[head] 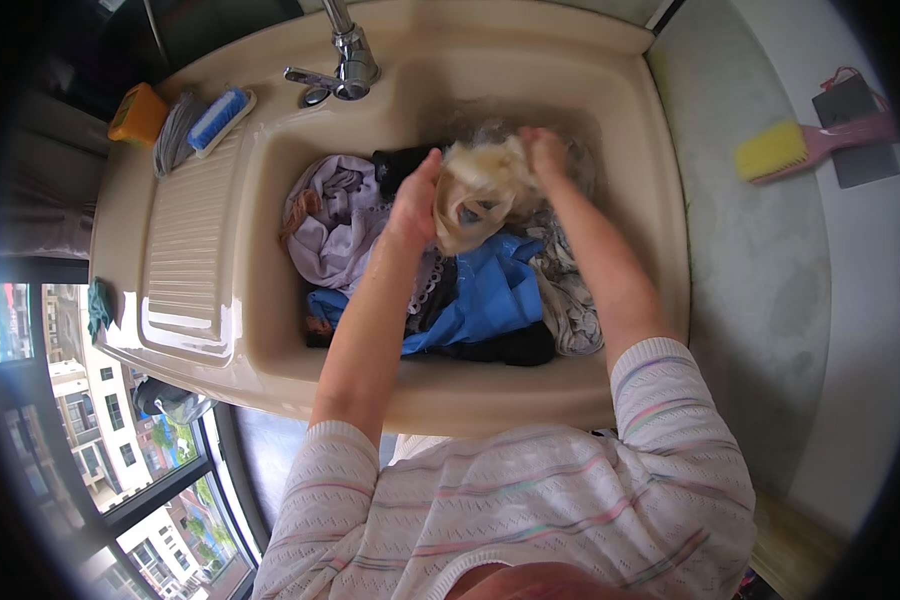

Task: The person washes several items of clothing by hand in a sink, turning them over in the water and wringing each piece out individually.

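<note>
Between my two hands, above the wet laundry in the sink basin, a bunched cream-coloured cloth [476,199] is stretched and blurred by motion. My left hand [418,199] grips its left side, thumb upward. On the upper right, my right hand [546,156] is closed at the cloth's edge, its fingers partly hidden. Under the hands lie a lilac garment [337,240] with a lace-like trim, a bright blue cloth [495,292] and a crumpled grey-white garment [570,307]. Black fabric [517,346] shows along the front of the basin. Water sits at the basin's back.
The beige sink [285,315] has a ribbed washboard [184,255] on its left. A chrome faucet [352,67] rises behind. At the back left are a blue-bristled brush [221,120], a grey cord-like bundle [176,135] and an orange container [136,112]. A yellow-bristled brush [772,152] hangs right.
</note>
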`<state>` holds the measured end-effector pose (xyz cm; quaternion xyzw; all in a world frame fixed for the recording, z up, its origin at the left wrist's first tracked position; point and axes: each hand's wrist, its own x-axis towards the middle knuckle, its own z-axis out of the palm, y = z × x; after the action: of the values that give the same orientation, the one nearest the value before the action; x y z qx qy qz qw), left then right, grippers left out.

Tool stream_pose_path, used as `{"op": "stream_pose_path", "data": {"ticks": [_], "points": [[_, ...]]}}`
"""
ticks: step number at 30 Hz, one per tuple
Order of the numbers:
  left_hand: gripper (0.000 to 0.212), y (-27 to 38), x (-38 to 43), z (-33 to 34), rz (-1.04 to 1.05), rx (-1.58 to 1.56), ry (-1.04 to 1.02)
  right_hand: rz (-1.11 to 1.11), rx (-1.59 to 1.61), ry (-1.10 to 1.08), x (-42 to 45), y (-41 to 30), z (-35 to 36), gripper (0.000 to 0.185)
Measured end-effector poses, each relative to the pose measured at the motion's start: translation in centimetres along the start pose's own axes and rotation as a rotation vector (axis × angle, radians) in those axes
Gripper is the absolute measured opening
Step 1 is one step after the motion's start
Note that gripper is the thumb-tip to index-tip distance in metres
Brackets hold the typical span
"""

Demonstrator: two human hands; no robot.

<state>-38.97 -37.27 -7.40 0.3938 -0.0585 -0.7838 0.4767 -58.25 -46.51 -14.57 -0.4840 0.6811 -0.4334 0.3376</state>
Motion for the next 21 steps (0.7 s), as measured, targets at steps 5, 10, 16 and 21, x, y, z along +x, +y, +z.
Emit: {"op": "stream_pose_path", "data": {"ticks": [5, 10, 16, 21], "points": [[0.038, 0.0, 2.2, -5.9, 0.272, 0.163, 0.137, -0.192, -0.103, -0.056, 1.0, -0.1, -2.6, 0.044], [0.037, -1.7, 3.6, -4.9, 0.103, 0.274, 0.006, -0.126, -0.531, -0.497, -0.7, 2.1, -3.0, 0.055], [0.044, -0.6, 1.8, -1.8, -0.055, 0.046, -0.056, -0.156, 0.255, -0.409, -5.5, -3.7, 0.4, 0.04], [0.034, -2.8, 2.6, -4.5, 0.269, -0.067, -0.162, -0.674, -0.133, -0.321, -11.7, -7.5, 4.0, 0.04]]}}
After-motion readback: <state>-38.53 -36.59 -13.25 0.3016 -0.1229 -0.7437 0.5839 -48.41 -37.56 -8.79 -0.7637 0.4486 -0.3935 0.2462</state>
